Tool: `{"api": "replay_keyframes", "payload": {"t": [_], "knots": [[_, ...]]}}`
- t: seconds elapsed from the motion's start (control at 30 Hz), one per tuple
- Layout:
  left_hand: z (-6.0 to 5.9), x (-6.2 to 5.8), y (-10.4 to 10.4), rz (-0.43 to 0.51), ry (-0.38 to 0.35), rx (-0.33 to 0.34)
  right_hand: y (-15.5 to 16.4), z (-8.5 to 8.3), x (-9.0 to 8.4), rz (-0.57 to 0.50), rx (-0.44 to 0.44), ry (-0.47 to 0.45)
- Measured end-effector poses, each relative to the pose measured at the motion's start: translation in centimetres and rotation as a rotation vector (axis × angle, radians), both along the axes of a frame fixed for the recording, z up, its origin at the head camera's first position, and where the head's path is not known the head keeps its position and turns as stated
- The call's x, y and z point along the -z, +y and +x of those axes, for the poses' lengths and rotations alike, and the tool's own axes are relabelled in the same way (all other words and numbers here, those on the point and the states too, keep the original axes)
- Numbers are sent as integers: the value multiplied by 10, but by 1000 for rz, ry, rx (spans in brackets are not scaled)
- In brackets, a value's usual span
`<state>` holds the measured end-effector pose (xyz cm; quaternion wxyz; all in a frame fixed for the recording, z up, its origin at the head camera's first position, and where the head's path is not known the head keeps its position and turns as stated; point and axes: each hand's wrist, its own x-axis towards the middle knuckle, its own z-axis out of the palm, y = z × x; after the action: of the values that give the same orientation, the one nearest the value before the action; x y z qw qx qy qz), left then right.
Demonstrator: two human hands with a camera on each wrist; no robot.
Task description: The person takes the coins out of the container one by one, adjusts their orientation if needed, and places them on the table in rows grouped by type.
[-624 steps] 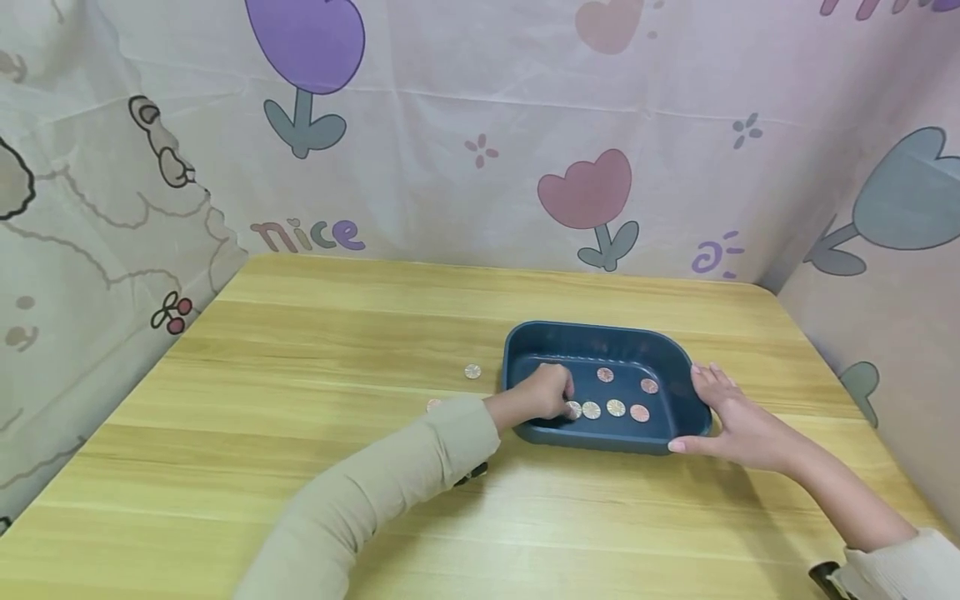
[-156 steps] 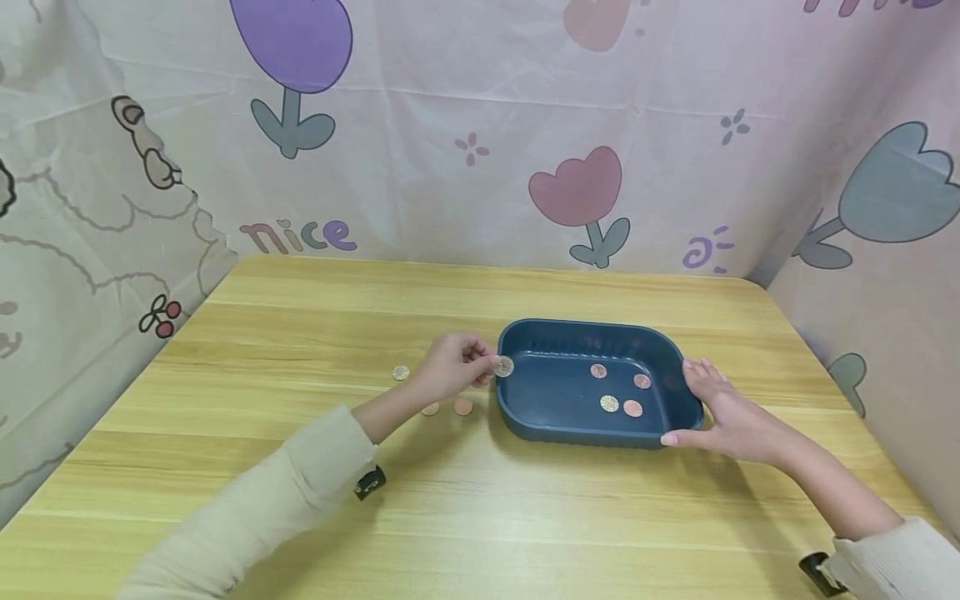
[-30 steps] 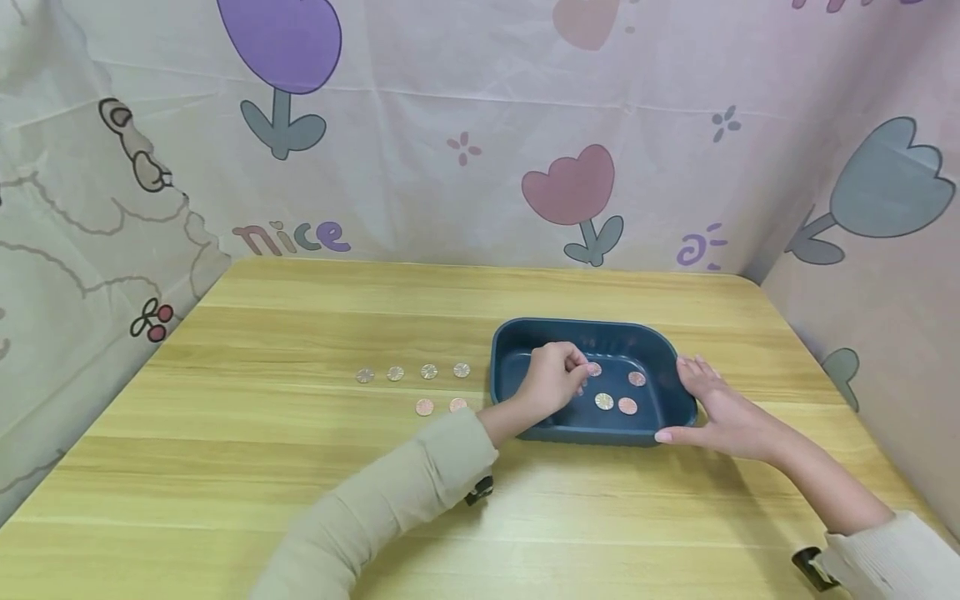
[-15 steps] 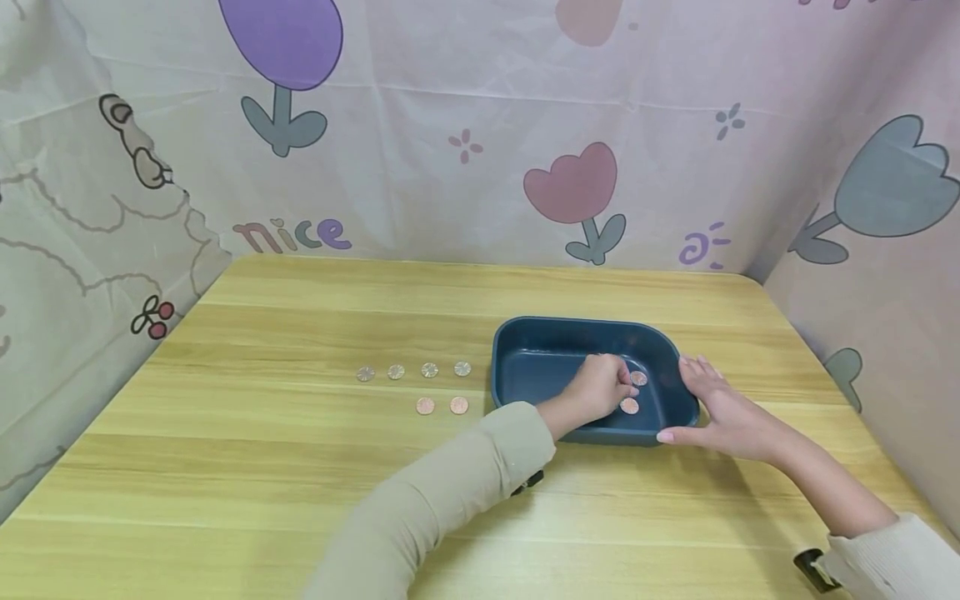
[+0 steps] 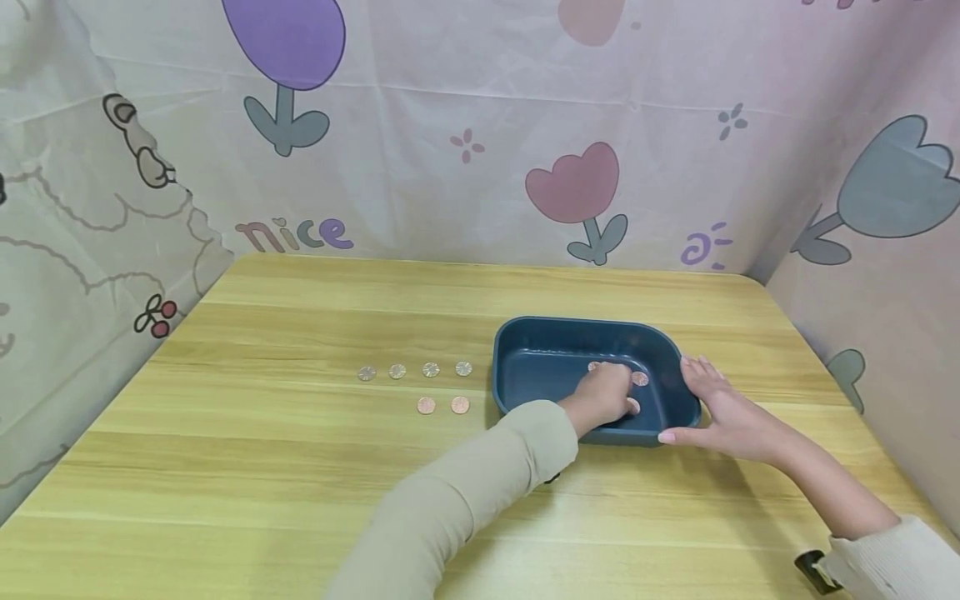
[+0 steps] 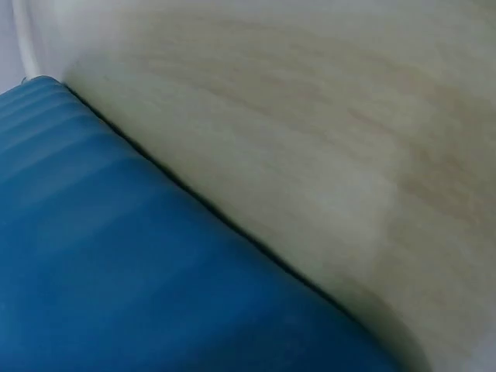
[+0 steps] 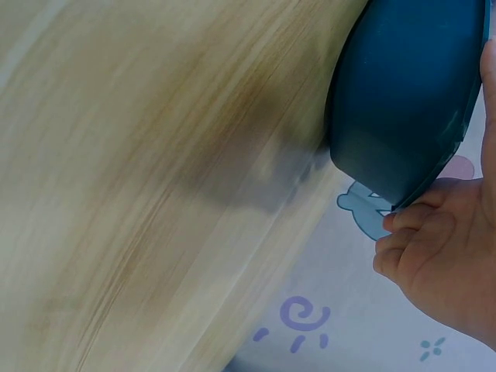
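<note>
Reaching into the blue tray, the left hand is curling over the coins at its right end — whether one is pinched, I cannot tell. The right hand is bracing the rim, fingers straight — best picking one coin cleanly.

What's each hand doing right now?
Left hand: in the tray, curled over the coins; whether it grips one cannot be told.
Right hand: open, fingers against the tray's right end.
</note>
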<state>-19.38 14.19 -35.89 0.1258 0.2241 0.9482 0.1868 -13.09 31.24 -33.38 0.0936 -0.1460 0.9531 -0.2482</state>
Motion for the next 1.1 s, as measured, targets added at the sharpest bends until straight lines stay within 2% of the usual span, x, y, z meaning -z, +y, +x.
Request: {"api": "replay_keyframes", "payload": {"t": [0.47, 0.7, 0.87, 1.0, 1.1], "knots": [[-2, 3, 4, -48, 8, -1, 0, -1, 0, -5, 1, -5], [-1, 1, 2, -78, 1, 21, 0, -1, 0, 0, 7, -7], [-1, 0, 1, -47, -13, -3, 0, -1, 1, 1, 4, -1], [0, 0, 0, 21, -10, -40, 0, -1, 2, -2, 1, 0], [-1, -2, -4, 85, 4, -39, 0, -1, 2, -5, -1, -1]]}}
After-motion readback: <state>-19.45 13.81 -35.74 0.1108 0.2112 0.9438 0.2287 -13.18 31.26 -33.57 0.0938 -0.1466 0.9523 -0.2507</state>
